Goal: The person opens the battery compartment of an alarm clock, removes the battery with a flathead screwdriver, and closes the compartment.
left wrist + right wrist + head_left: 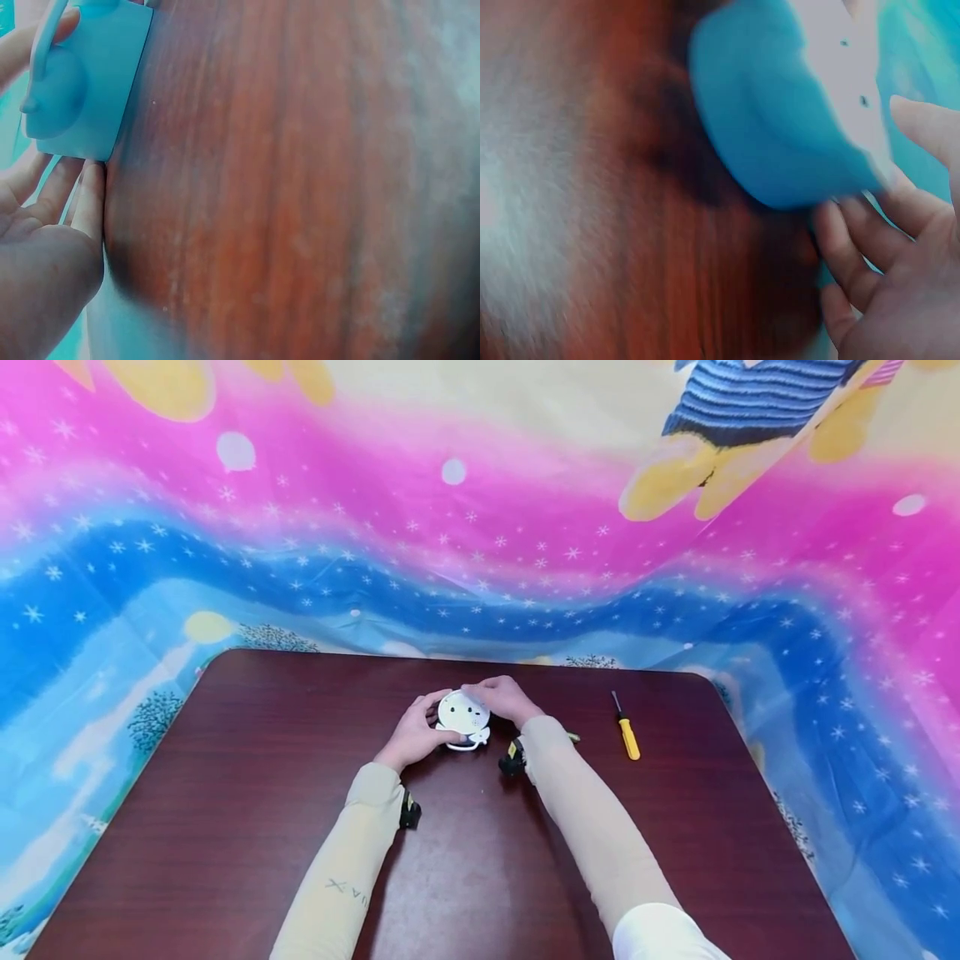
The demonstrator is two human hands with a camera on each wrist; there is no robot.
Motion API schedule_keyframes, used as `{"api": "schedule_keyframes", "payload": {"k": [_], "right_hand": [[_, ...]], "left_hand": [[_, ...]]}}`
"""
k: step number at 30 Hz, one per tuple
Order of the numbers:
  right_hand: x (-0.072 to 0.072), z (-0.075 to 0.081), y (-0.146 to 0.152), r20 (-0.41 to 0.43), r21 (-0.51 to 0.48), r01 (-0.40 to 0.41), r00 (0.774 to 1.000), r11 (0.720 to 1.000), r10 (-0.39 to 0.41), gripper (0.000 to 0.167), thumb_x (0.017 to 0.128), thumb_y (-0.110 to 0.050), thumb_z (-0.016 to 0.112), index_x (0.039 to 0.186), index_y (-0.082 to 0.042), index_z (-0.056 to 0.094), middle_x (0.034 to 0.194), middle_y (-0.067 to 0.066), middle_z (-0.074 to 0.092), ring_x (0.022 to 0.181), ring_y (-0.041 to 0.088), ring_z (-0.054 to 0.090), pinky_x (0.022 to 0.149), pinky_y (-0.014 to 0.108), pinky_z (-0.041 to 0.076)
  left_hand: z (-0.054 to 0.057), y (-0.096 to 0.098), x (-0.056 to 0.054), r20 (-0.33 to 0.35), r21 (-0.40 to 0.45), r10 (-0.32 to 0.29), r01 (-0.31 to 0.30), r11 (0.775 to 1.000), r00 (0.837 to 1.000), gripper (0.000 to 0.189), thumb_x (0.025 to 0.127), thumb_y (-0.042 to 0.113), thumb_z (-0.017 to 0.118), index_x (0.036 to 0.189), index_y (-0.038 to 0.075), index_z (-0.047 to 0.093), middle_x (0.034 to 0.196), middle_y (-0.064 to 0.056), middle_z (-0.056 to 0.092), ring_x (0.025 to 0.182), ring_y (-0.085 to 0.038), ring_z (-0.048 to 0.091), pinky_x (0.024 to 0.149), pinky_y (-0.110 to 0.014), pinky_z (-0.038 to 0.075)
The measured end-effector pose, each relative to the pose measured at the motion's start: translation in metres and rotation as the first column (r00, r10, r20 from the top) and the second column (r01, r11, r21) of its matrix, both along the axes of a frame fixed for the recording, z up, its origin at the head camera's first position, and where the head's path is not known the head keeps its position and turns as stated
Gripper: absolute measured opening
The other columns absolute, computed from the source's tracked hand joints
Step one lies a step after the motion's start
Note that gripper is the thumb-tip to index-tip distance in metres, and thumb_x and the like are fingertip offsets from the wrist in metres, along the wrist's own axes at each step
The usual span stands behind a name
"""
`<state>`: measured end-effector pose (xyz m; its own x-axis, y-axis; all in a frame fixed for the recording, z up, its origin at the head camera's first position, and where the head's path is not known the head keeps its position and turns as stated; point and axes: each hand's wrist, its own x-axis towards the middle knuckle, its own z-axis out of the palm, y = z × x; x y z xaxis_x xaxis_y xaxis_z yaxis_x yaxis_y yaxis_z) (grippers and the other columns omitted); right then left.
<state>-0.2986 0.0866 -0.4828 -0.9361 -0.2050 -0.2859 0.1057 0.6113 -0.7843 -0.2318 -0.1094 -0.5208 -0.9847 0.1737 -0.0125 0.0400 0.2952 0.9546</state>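
A white plastic object (462,714) with a round face and several small dark holes is held over the far middle of the table. My left hand (414,737) grips its left side, the thumb at its lower edge. In the left wrist view the object (112,82) looks blue-tinted, with a curved loop along one side. My right hand (507,700) is at its upper right. The right wrist view shows those fingers (847,240) at the object's edge, the thumb standing off from its holed face. There the object (772,127) is blurred.
A screwdriver (627,735) with a yellow handle lies to the right on the dark red-brown table (247,760). A small greenish thing (573,737) shows partly behind the right sleeve. Behind the table hangs a colourful printed cloth (420,543).
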Motion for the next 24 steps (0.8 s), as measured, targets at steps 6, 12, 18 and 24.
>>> {"api": "schedule_keyframes", "payload": {"k": [6,12,18,24], "right_hand": [[-0.003,-0.002,0.019,0.046,-0.081,0.059,0.997,0.995,-0.055,0.048,0.099,-0.046,0.063,0.129,-0.008,0.071,0.127,0.007,0.067,0.118,0.027,0.06,0.105,0.044,0.043],[0.006,-0.003,0.028,0.036,-0.125,0.049,0.998,0.991,-0.044,0.037,0.099,-0.038,0.066,0.123,-0.011,0.075,0.122,0.005,0.069,0.108,0.025,0.064,0.1,0.042,0.046],[0.018,-0.003,0.027,-0.008,-0.094,0.034,0.999,0.995,-0.035,0.036,0.099,-0.04,0.066,0.12,-0.012,0.077,0.122,0.004,0.068,0.107,0.024,0.063,0.096,0.041,0.048],[0.033,-0.005,0.023,-0.034,0.024,0.048,0.998,0.999,-0.047,0.051,0.097,-0.048,0.065,0.128,-0.008,0.072,0.13,0.007,0.064,0.124,0.026,0.056,0.103,0.043,0.045]], "left_hand": [[0.0,0.001,0.0,-0.028,-0.012,0.011,-0.011,1.0,1.0,0.083,0.076,0.012,0.089,0.149,0.009,0.05,0.139,-0.017,0.048,0.125,-0.032,0.055,0.106,-0.042,0.044],[0.0,0.001,0.001,-0.022,-0.013,0.014,-0.014,1.0,1.0,0.084,0.076,0.011,0.089,0.15,0.009,0.049,0.139,-0.017,0.047,0.126,-0.033,0.054,0.106,-0.042,0.044],[0.001,0.002,0.002,-0.023,-0.016,0.01,-0.01,1.0,1.0,0.083,0.076,0.01,0.088,0.15,0.009,0.049,0.139,-0.017,0.047,0.126,-0.033,0.054,0.107,-0.042,0.043],[0.002,0.002,0.003,-0.013,-0.016,0.012,-0.013,1.0,1.0,0.084,0.077,0.011,0.088,0.15,0.009,0.048,0.14,-0.017,0.046,0.127,-0.033,0.053,0.107,-0.042,0.042]]}}
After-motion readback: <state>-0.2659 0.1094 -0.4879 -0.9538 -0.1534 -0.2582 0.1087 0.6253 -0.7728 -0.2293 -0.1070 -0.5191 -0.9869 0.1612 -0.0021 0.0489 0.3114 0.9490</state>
